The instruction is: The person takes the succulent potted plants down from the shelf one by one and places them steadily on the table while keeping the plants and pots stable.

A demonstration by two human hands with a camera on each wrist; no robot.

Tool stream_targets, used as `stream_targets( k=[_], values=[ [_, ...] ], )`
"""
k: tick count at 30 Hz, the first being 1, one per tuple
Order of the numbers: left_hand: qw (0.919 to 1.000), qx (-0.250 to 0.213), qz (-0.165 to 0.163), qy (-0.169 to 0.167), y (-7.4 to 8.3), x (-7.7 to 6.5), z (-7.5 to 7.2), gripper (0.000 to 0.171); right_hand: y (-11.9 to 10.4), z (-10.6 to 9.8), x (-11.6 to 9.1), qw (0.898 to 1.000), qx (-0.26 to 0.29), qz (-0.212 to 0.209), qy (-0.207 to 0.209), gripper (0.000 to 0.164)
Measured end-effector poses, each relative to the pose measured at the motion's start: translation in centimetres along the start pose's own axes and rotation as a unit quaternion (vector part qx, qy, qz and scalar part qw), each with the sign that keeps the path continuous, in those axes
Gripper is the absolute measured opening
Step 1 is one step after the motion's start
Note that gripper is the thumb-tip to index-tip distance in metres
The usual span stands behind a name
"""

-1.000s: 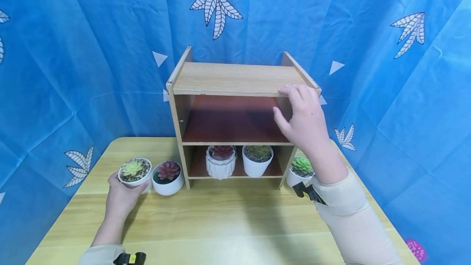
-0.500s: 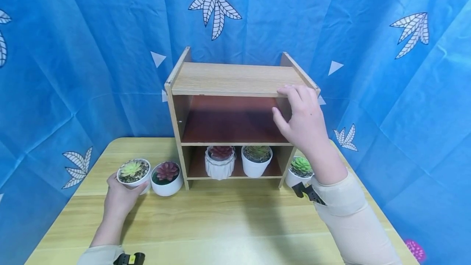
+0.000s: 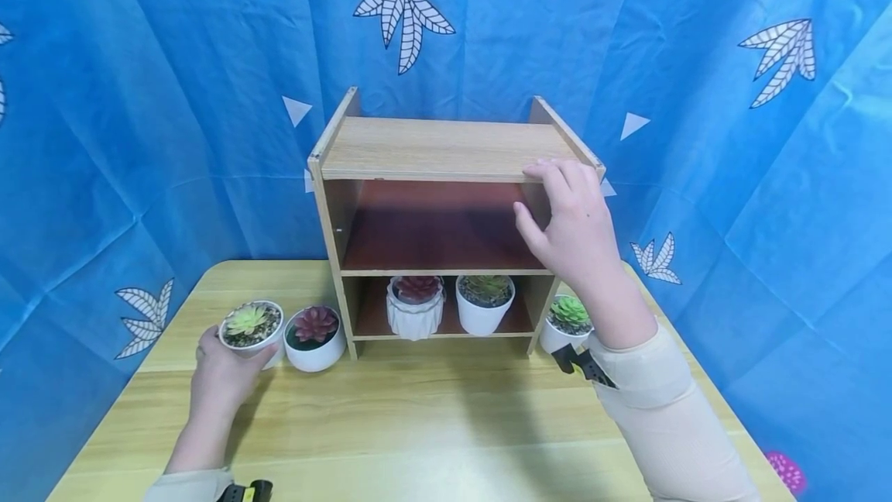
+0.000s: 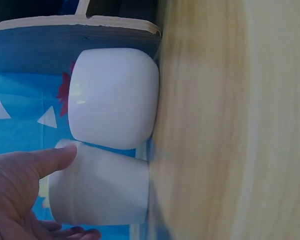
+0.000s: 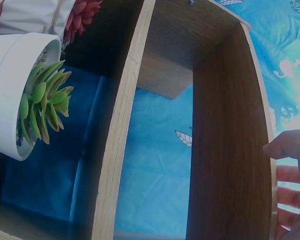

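Observation:
My left hand [image 3: 221, 382] grips a white pot with a pale green succulent [image 3: 249, 321] at the left of the table, thumb on the near side in the left wrist view. Right beside it stands a white pot with a dark red succulent [image 3: 315, 335]. My right hand [image 3: 574, 223] holds the front edge of the top board of a wooden shelf [image 3: 446, 149] near its right end, fingers over it and thumb below. On the lower level sit a ribbed white pot with a red succulent [image 3: 416, 318] and a smooth white pot with a green succulent [image 5: 42, 100].
Another white pot with a bright green succulent [image 3: 567, 316] stands right of the shelf, partly behind my right forearm. The shelf's middle level [image 3: 439, 231] lies between the top board and the potted row. A blue patterned cloth [image 3: 209, 99] hangs close behind the wooden table [image 3: 390, 424].
The view has shifted slightly. Both hands stay where they were, the left around its pot and the right at the shelf's top edge.

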State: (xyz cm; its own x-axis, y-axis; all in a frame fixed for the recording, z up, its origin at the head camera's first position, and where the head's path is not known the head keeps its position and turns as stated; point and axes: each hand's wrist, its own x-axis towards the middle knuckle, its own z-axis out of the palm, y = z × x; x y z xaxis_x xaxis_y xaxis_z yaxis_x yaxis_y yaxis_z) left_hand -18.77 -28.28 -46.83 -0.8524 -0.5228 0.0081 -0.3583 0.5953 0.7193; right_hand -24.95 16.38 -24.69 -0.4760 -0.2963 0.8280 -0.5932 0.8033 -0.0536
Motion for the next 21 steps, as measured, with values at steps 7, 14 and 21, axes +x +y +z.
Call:
stream_targets(
  k=[7,14,21],
  values=[
    [0.9993,0.015,0.025,0.025,0.7,-0.5,-0.5,0.111,-0.1,0.1,0.0,1.000,0.003,0.001,0.001,0.038],
    [0.9966,0.031,0.059,0.048,1.8,-1.2,-0.7,0.104,-0.1,0.1,0.0,1.000,0.003,0.002,0.003,0.038],
    [0.9925,0.031,0.097,0.068,3.5,-2.1,-0.9,0.089,-0.1,0.0,0.0,1.000,0.000,0.003,0.001,0.039]
  ],
)
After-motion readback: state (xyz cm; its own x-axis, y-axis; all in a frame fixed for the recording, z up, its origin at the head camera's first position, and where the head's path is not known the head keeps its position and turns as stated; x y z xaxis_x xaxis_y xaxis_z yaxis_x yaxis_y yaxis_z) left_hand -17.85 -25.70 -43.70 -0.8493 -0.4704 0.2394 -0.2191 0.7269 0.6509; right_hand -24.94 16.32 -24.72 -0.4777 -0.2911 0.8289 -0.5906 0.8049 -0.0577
